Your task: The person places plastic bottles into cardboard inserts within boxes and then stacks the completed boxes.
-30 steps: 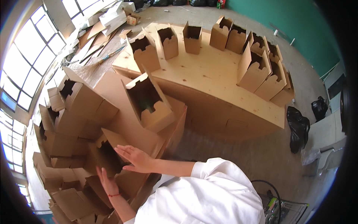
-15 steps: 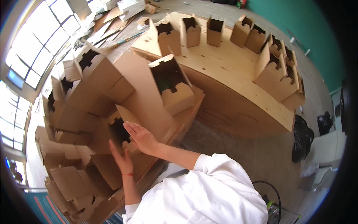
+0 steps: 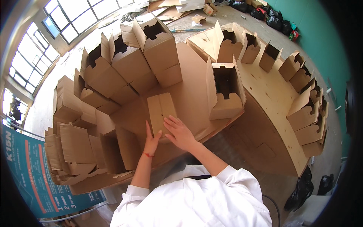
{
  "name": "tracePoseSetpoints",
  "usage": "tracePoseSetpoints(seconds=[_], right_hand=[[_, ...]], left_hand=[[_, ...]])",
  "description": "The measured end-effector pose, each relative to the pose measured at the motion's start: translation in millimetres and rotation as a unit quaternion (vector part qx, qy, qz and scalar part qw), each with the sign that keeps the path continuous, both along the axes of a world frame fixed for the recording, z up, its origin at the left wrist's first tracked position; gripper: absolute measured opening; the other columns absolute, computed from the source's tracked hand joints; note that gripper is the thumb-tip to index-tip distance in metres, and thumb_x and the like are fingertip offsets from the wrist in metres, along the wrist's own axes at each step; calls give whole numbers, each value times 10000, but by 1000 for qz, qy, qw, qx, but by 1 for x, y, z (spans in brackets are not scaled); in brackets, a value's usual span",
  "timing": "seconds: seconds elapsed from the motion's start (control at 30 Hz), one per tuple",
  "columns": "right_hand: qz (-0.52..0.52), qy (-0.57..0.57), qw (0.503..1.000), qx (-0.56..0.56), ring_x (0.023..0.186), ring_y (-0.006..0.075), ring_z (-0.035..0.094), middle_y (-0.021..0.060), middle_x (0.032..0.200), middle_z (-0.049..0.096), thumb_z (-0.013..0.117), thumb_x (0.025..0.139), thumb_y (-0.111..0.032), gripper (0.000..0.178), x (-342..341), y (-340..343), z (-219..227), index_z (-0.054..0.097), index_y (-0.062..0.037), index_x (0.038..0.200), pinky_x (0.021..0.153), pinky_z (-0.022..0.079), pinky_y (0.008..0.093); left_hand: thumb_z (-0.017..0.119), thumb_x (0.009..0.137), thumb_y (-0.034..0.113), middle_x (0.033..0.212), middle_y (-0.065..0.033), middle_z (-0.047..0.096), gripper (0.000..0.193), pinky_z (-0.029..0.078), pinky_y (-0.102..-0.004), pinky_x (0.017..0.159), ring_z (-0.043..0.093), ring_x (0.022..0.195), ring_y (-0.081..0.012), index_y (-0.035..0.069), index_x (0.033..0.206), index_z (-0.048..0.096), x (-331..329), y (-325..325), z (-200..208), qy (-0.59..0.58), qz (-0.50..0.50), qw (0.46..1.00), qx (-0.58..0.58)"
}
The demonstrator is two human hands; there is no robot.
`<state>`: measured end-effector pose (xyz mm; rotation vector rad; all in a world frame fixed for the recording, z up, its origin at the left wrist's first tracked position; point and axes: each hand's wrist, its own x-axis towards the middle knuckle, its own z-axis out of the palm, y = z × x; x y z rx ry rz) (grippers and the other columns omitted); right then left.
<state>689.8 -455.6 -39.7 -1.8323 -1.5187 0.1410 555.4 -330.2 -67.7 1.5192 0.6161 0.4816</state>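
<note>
A small brown cardboard box (image 3: 159,106) stands on the cardboard-covered table right in front of me, its top flaps folded down with a seam along the middle. My left hand (image 3: 152,140) lies against the box's near left edge, fingers stretched along the side and thumb on top. Flat on the top's near right part rests my right hand (image 3: 179,132), its fingers extended. Both hands are open and touch the box. To the right is an open-topped box (image 3: 226,108) with upright flaps and a dark inside.
Open boxes (image 3: 160,49) line the table's far left side. Flattened or unfilled cartons (image 3: 75,143) are piled at the left. A curved wooden board (image 3: 261,87) carries more open boxes at the right. Black bags (image 3: 300,191) lie on the floor, and a teal banner (image 3: 26,166) stands lower left.
The box before me had a dark open top and a raised flap; its flaps are now down. My hands have come down onto it. The view has turned leftward.
</note>
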Motion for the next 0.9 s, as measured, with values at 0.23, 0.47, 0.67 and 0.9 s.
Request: tracePoseSetpoints(seconds=[0.23,0.47,0.67,0.9], right_hand=[[-102,-23,994,37,1306,309,413,143,1329,524,663,827,-249,450,22,-15,10,587,5,1191,1111,286,479],[-243,-74,967,14,1283,328,438,182,1322,518,617,825,-115,439,46,-25,-6,544,28,1233,1121,268,478],[-173,-104,979,15,1308,334,402,170,1362,480,607,822,-107,529,56,-31,8,470,6,1320,1129,236,487],[-159,-112,981,10,1322,317,382,160,1356,484,599,839,-130,484,54,-32,7,498,-24,1300,1131,184,520]], left_hand=[[560,931,133,1495,-104,311,779,335,-317,1066,350,1338,-201,100,1527,60,56,-9,-9,-26,-31,999,-35],[527,944,137,1524,-173,252,726,265,-304,1113,300,1374,-203,39,1515,88,150,-32,-30,-100,-91,990,-26],[537,958,194,1518,-187,274,687,277,-348,1115,319,1385,-241,88,1515,150,130,-43,-5,-39,-57,997,-34],[693,762,106,1145,-146,594,416,425,-433,941,546,1076,-336,33,1158,588,-73,-25,122,172,345,800,460]])
